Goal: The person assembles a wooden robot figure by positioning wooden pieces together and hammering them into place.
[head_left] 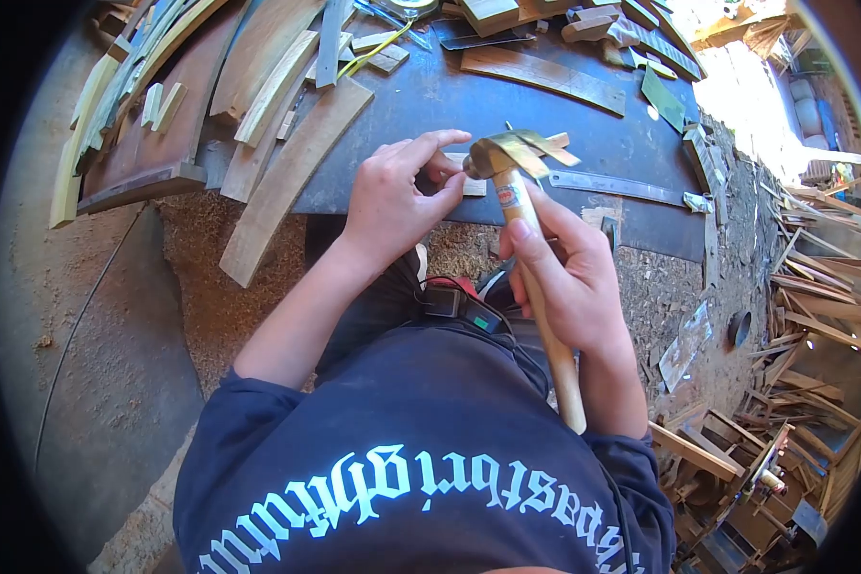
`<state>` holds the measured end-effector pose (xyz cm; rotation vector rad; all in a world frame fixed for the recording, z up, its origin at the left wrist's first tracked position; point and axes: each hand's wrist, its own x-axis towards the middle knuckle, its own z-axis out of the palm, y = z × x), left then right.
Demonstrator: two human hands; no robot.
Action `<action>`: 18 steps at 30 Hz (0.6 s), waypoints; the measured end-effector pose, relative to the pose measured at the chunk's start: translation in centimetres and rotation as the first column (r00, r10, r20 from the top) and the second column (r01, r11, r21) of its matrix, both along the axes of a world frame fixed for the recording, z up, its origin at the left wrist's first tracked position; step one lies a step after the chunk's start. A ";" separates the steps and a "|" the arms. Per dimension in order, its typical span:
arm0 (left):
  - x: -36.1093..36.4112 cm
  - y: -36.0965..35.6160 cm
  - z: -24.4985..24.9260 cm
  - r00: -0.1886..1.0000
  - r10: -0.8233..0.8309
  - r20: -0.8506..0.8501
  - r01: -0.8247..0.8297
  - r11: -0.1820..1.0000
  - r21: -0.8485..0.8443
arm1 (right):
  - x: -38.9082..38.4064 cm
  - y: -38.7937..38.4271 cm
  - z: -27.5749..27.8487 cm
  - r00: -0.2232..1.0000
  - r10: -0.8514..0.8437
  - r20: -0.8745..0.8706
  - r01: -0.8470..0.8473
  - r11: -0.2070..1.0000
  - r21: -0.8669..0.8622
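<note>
My right hand is wrapped round the wooden handle of a claw hammer, its head raised just above the blue-grey worktop. Beside the hammer head, my left hand has its thumb and fingers curled in a pinch at a small pale wood piece near the worktop's front edge. Whatever sits between those fingertips is too small to make out. A steel ruler lies to the right of the hammer.
Curved wooden strips lie at the left of the worktop, some past its edge. A flat board and a tape measure are farther back. Wood offcuts pile up at the right. A dark cable runs at the left.
</note>
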<state>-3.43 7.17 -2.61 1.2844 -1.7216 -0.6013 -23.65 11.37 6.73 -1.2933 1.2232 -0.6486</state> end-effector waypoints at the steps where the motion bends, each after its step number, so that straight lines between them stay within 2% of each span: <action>1: 0.0 0.0 0.0 1.000 0.001 -0.016 -0.001 1.000 0.009 | 0.1 0.3 0.2 1.000 -0.012 0.009 0.012 0.999 -0.050; 3: 0.1 -0.1 -0.2 1.000 0.002 0.009 -0.002 1.000 -0.016 | 0.1 0.7 0.6 0.999 -0.003 0.040 0.008 0.994 -0.113; 6: 0.2 -0.1 -0.3 1.000 -0.004 0.026 0.005 1.000 -0.018 | 0.4 0.4 -0.1 1.000 0.011 0.029 -0.008 0.995 -0.097; 7: 0.2 -0.1 -0.3 1.000 -0.010 0.028 0.011 1.000 -0.015 | 0.4 0.1 -0.6 0.999 0.040 -0.035 -0.041 0.999 -0.013; 13: 0.4 -0.2 -0.6 0.997 -0.014 0.079 0.017 0.999 -0.037 | 0.5 0.0 -1.2 1.000 0.029 0.006 -0.029 0.999 0.024; 16: 0.0 -0.1 -0.1 0.999 0.010 -0.045 -0.009 1.000 0.029 | 0.4 -0.1 -1.2 0.999 0.017 0.036 -0.018 0.999 0.038; 18: 0.0 -0.1 0.2 0.998 0.039 -0.044 -0.035 0.995 0.090 | 0.4 -0.1 -1.2 0.999 0.013 0.048 -0.015 0.999 0.045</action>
